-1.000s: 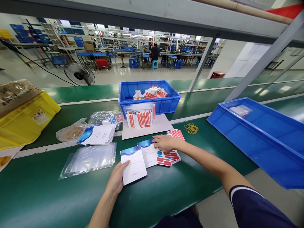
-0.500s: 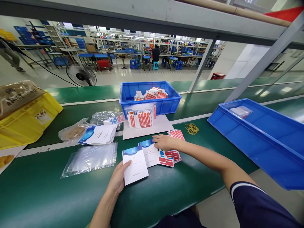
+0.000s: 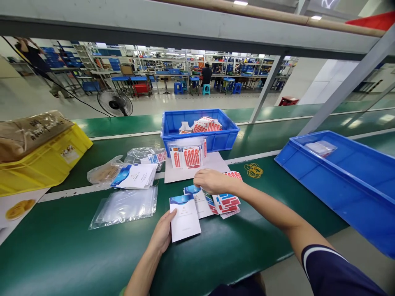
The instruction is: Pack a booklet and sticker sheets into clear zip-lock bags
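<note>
My left hand (image 3: 163, 232) grips a white instruction booklet (image 3: 185, 222) with a blue top band by its left edge, thumb on the cover. Above and right of it, my right hand (image 3: 211, 181) is closed at the top of a red-and-blue printed sheet (image 3: 210, 202), which hangs tilted and slightly blurred. Behind that sheet, more booklets (image 3: 200, 205) lie on the green work surface. Close by on the right is a fanned pile of red and blue printed sheets (image 3: 228, 200). My right fingertips are partly hidden by the hand.
Clear plastic bags (image 3: 129, 207) and a booklet stack (image 3: 135, 176) lie left. Filled bags (image 3: 188, 158) stand on cardboard (image 3: 173, 176) before a blue bin (image 3: 216, 142). Rubber bands (image 3: 254, 170) and another blue bin (image 3: 333, 181) are right; a yellow crate (image 3: 61, 164) is left.
My right hand has lifted slightly, raising a printed sheet off the pile. My left hand still holds the booklet. The camera view has shifted a little.
</note>
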A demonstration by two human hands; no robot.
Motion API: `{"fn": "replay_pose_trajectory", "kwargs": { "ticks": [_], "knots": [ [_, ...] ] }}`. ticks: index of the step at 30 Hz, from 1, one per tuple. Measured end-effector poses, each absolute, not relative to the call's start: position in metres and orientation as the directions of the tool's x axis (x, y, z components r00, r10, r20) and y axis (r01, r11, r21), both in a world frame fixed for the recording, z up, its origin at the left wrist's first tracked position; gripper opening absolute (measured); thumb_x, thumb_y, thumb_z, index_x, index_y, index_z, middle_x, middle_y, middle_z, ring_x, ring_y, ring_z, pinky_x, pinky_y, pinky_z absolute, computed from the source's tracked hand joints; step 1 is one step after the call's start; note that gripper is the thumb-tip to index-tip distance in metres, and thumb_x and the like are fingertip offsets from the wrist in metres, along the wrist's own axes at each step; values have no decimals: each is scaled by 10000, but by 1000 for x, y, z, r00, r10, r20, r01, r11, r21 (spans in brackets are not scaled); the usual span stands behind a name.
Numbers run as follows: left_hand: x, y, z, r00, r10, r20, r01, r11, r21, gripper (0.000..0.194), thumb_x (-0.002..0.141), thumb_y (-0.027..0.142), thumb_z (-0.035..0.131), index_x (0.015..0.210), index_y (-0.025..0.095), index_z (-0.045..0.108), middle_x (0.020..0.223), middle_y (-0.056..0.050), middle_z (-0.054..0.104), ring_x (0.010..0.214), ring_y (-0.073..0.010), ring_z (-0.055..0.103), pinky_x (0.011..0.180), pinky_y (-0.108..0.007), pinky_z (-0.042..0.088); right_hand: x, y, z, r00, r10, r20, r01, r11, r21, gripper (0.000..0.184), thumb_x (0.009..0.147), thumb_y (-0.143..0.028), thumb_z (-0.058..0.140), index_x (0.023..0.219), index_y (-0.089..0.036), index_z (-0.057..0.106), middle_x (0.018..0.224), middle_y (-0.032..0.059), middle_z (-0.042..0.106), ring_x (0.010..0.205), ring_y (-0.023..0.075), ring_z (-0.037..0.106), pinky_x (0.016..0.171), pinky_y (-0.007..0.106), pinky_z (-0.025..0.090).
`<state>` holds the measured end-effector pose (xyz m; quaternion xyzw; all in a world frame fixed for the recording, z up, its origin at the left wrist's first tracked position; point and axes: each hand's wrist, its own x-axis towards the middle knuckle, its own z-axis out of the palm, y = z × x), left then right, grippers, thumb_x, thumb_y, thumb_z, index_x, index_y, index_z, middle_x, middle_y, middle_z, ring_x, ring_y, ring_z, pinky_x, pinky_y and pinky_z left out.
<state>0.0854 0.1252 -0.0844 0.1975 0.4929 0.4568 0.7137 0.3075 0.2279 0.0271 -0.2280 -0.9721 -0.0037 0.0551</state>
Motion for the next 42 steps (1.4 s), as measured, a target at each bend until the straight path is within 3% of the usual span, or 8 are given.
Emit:
{"fn": "replay_pose_trajectory", "kwargs": {
  "ticks": [5, 9, 15, 23, 26, 32, 37, 42],
  "knots": [
    [86, 126, -88, 85, 856, -510, -455, 489, 744, 247, 798, 213, 620, 1024, 113, 624, 984, -147, 721, 892, -265, 687, 791, -376, 554, 296, 233, 18, -772, 635, -15, 634, 769, -88, 235, 870, -241, 518, 1083, -145, 539, 1085, 118, 603, 1022, 235, 530, 872, 341, 371],
    [86, 125, -87, 98, 859, -503, -451, 488, 747, 249, 794, 213, 625, 1023, 116, 627, 966, -140, 727, 893, -261, 687, 789, -366, 552, 307, 248, -8, -657, 721, -219, 748, 659, -75, 392, 692, -392, 715, 913, -81, 623, 932, 178, 642, 885, 312, 584, 738, 366, 427],
    [85, 125, -87, 94, 862, -499, -450, 484, 751, 236, 766, 207, 660, 980, 111, 637, 903, -135, 738, 829, -260, 701, 739, -355, 564, 323, 258, -34, -686, 673, -277, 725, 664, -182, 367, 680, -431, 707, 909, -159, 621, 944, 90, 631, 922, 254, 556, 746, 302, 414],
    [75, 132, -82, -1, 864, -503, -466, 445, 764, 238, 805, 182, 609, 1035, 120, 607, 944, -135, 730, 842, -245, 700, 740, -349, 567, 325, 264, -40, -685, 699, -204, 716, 595, -366, 421, 642, -385, 740, 956, -136, 611, 878, 91, 627, 882, 265, 542, 727, 319, 405],
    [71, 134, -83, -32, 864, -502, -479, 427, 767, 255, 808, 184, 609, 1055, 121, 603, 941, -131, 731, 838, -240, 701, 744, -347, 568, 327, 268, -32, -729, 662, -176, 649, 586, -485, 238, 730, -349, 670, 810, -128, 630, 793, 53, 632, 803, 207, 560, 693, 281, 414],
    [74, 135, -80, -63, 849, -524, -520, 420, 744, 239, 829, 214, 580, 1031, 91, 616, 947, -144, 728, 860, -245, 696, 783, -357, 562, 320, 265, -3, -796, 597, -97, 482, 530, -698, 275, 872, -381, 511, 876, -123, 606, 785, 7, 644, 728, 124, 596, 637, 212, 452],
    [85, 126, -67, 142, 854, -501, -577, 482, 659, 418, 830, 389, 573, 1137, 105, 589, 1027, -152, 708, 931, -297, 672, 815, -418, 548, 266, 231, -12, -741, 672, -2, 481, 529, -699, 199, 851, -341, 560, 856, -152, 622, 818, 22, 667, 759, 163, 619, 697, 267, 476],
    [86, 122, -65, 112, 848, -518, -549, 487, 679, 507, 725, 153, 688, 1206, 146, 527, 937, -113, 733, 812, -278, 703, 752, -403, 572, 275, 210, -22, -571, 768, 292, 544, 619, -566, 330, 841, -284, 570, 1145, -168, 518, 1187, 139, 552, 1142, 263, 477, 974, 435, 367]
  ]
}}
